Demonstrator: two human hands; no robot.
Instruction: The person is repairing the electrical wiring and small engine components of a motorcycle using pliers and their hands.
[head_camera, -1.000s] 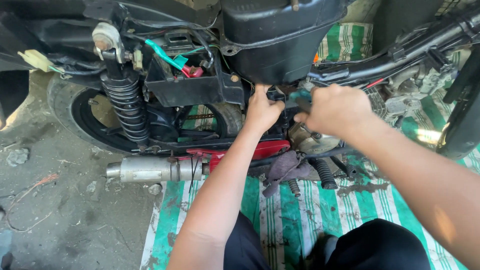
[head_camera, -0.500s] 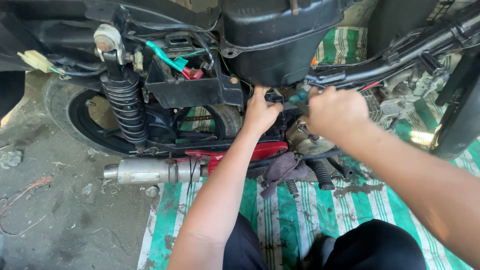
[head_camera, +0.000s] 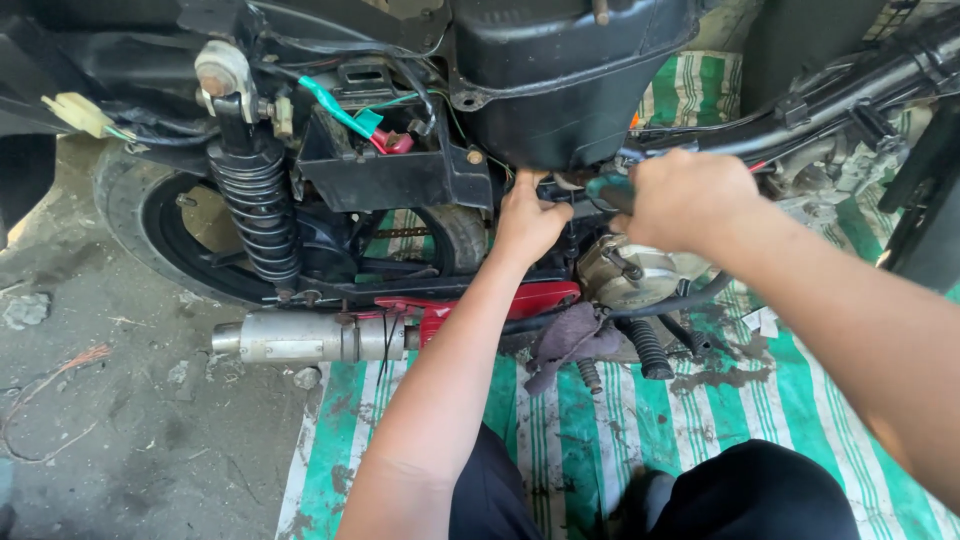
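**Both hands up under the black box**

My left hand (head_camera: 528, 222) is pushed up against the underside of the black box (head_camera: 565, 80) on the motorbike, fingers curled tight on a small part I can't make out. My right hand (head_camera: 685, 200) sits just beside it, grip pressed around a green-handled tool (head_camera: 608, 188) pointing toward the left hand. Below them is the round metal engine cover (head_camera: 630, 278), a purple rag (head_camera: 570, 338) draped beside it. The coil spring (head_camera: 258, 215) and exhaust pipe (head_camera: 310, 336) lie well to the left, above the striped green mat (head_camera: 560, 440).
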